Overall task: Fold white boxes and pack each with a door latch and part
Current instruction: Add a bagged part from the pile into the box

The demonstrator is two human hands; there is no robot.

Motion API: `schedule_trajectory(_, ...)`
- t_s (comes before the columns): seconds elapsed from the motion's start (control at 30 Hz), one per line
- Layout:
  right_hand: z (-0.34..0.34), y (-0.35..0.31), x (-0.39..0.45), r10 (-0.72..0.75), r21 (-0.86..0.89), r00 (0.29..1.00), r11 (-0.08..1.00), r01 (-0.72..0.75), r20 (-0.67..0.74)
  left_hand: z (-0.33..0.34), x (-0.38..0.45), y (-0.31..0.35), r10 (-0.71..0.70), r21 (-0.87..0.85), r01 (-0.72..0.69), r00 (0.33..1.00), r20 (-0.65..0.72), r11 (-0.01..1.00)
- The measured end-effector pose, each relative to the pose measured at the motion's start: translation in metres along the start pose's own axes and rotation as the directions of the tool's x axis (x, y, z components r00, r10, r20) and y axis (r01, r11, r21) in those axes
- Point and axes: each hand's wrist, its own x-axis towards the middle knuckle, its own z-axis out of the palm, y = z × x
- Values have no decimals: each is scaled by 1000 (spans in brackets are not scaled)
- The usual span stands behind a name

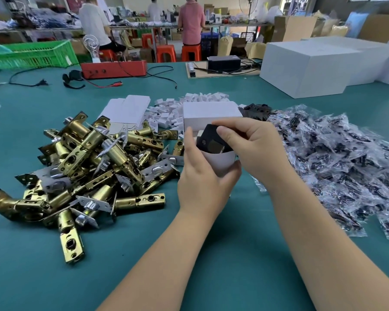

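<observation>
My left hand (202,176) grips a small white box (220,162) upright above the green table, its top open. My right hand (254,147) pinches a black plate part (211,140) that sits partly inside the box mouth. A pile of brass door latches (88,167) lies left of my hands. Flat unfolded white box blanks (126,111) are stacked behind that pile. A heap of black parts in clear bags (346,167) spreads to the right. Whether a latch is inside the held box is hidden.
A folded white box (211,115) stands just behind my hands, with small white folded pieces (184,104) scattered around it. Large white cartons (312,66) sit at the back right. A red device with cables (114,68) lies at the back. People work at far tables.
</observation>
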Motion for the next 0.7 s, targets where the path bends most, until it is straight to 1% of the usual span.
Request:
schedule_trajectory(0.1,-2,-1,-1,-16,-10,999,1000,16,38,-1,0,-1,7,37,-6,999,-38,999)
schedule_trajectory(0.2,-5,0,-2,-58,-84,996,994,64,70,-2,0,1,23,59,-21,999,-40,998)
schedule_trajectory(0.33,-3,1,-6,-124,-121,992,984,127,31,-3,2,2,16,64,-15,1000,-16,998)
schedule_trajectory(0.4,-2,-2,-8,-182,-161,983,969,185,33,-4,3,2,11,71,-11,1000,-1,997)
schedule_trajectory(0.5,-2,-5,-8,-323,-242,945,914,327,58,-9,3,5,44,103,-42,999,-14,994)
schedule_trajectory(0.53,-3,-6,-9,-333,-242,941,910,336,54,-11,2,6,61,123,-58,998,-23,991)
schedule_trajectory(0.6,-4,-5,-9,-270,-223,963,938,267,17,-13,1,6,97,160,-94,995,-11,983)
schedule_trajectory(0.7,-5,2,-6,-55,-194,996,980,41,-64,-10,1,3,87,183,-98,994,68,978)
